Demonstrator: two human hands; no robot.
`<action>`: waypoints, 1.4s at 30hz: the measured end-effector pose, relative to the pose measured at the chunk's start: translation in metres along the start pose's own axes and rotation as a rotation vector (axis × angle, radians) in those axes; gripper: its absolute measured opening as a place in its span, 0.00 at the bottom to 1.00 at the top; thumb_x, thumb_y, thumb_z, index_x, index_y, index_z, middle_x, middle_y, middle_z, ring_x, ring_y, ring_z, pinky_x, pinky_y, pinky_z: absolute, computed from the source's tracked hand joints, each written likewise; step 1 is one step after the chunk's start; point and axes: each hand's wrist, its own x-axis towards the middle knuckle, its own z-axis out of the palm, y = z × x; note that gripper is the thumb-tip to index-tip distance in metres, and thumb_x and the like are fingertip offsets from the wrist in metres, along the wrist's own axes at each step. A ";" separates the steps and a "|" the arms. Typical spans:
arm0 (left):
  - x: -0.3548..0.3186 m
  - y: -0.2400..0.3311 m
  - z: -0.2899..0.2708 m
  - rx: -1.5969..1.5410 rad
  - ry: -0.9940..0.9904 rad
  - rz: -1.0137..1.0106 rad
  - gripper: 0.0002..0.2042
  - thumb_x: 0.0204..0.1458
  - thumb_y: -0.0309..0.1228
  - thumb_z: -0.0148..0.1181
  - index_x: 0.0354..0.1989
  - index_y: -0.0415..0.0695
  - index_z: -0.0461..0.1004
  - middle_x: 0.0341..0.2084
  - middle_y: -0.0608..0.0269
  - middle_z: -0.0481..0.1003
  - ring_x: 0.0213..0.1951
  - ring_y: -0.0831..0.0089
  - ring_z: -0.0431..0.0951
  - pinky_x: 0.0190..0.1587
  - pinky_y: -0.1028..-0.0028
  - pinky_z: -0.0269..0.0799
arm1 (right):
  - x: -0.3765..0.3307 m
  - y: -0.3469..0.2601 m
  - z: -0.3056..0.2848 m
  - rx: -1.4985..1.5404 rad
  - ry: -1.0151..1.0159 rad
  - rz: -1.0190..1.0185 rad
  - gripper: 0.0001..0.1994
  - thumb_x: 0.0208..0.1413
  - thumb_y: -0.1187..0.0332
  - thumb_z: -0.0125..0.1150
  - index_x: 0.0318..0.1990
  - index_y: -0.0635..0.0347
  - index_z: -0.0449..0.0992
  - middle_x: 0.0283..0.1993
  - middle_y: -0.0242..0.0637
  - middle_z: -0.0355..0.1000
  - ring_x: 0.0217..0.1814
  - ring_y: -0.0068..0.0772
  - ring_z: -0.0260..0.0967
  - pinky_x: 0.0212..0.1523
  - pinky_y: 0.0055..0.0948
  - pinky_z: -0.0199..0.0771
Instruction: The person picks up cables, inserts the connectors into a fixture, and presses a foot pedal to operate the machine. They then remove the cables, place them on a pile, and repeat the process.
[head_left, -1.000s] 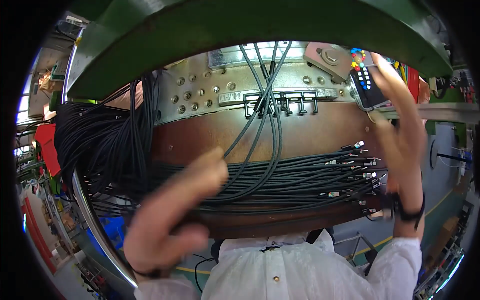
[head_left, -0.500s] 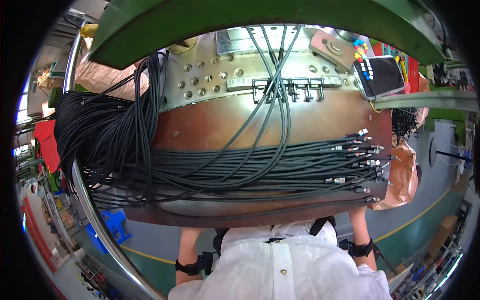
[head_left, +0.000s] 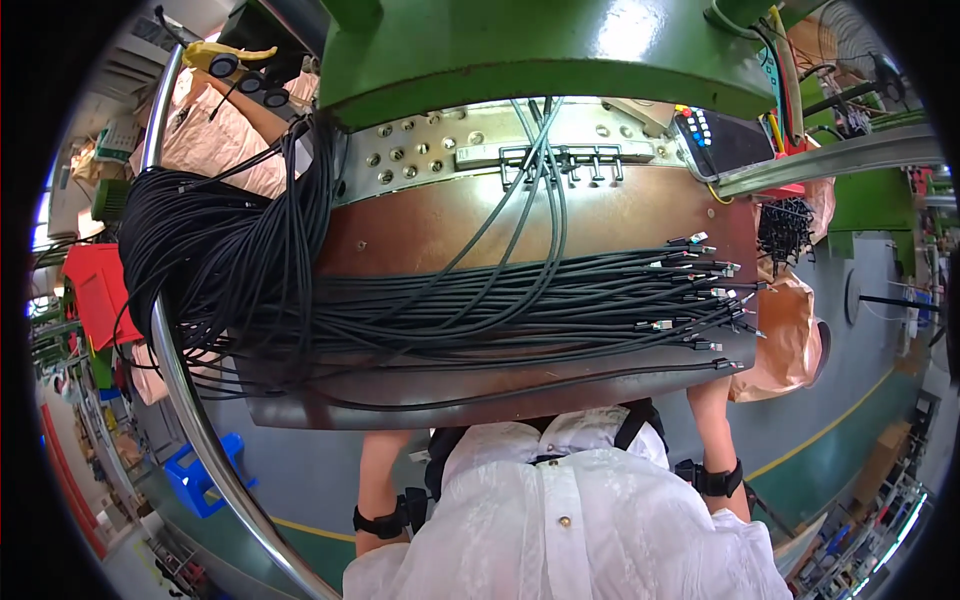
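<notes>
Both my hands are hidden beneath the near edge of the brown worktable. Only my left forearm and right forearm show, each with a black strap. On the table lies a wide row of black cables, their metal plug ends at the right. A thick hank of the same cables hangs over the left side. Several cables cross upward to a black clamp fixture on a perforated metal plate.
A green machine frame overhangs the far side. At the far right are a phone and a metal rail. A chrome tube curves past the left. Beyond stand a blue stool and a brown paper sack.
My view has shifted: the green frame covers more of the far side, and the table and cables sit higher in the picture. The cables keep their layout; my hands stay hidden.
</notes>
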 end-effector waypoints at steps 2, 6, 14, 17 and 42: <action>0.005 0.030 -0.022 0.027 -0.078 0.049 0.16 0.47 0.37 0.57 0.43 0.42 0.71 0.36 0.54 0.74 0.39 0.55 0.73 0.44 0.63 0.68 | 0.005 -0.015 -0.021 -0.228 -0.037 -0.093 0.10 0.43 0.74 0.57 0.36 0.63 0.74 0.37 0.45 0.73 0.41 0.49 0.69 0.41 0.41 0.67; 0.064 0.139 -0.085 -0.344 -1.063 -0.033 0.22 0.50 0.39 0.57 0.51 0.42 0.68 0.47 0.50 0.70 0.48 0.54 0.69 0.49 0.65 0.66 | 0.039 -0.079 -0.117 0.134 -0.932 -0.337 0.08 0.46 0.70 0.58 0.36 0.58 0.77 0.32 0.44 0.74 0.40 0.43 0.72 0.44 0.34 0.70; 0.143 0.265 -0.035 -0.173 -0.102 0.815 0.43 0.41 0.55 0.58 0.58 0.32 0.55 0.58 0.39 0.54 0.61 0.47 0.52 0.60 0.52 0.51 | 0.225 -0.189 -0.073 -0.093 0.207 -0.975 0.18 0.48 0.71 0.56 0.50 0.61 0.69 0.47 0.43 0.70 0.46 0.49 0.67 0.49 0.37 0.67; 0.155 0.230 -0.048 0.166 -0.045 0.479 0.49 0.32 0.59 0.62 0.58 0.34 0.55 0.58 0.41 0.55 0.62 0.47 0.52 0.59 0.50 0.50 | 0.226 -0.184 -0.069 -0.141 0.228 -1.072 0.20 0.46 0.71 0.57 0.50 0.59 0.70 0.47 0.42 0.70 0.46 0.49 0.67 0.50 0.38 0.66; 0.196 0.181 -0.137 -0.349 -0.487 0.066 0.07 0.50 0.28 0.56 0.32 0.35 0.72 0.17 0.60 0.69 0.23 0.80 0.69 0.26 0.77 0.63 | 0.038 -0.113 -0.086 0.318 -0.118 -0.596 0.14 0.40 0.72 0.63 0.39 0.59 0.76 0.45 0.41 0.69 0.47 0.44 0.66 0.48 0.36 0.66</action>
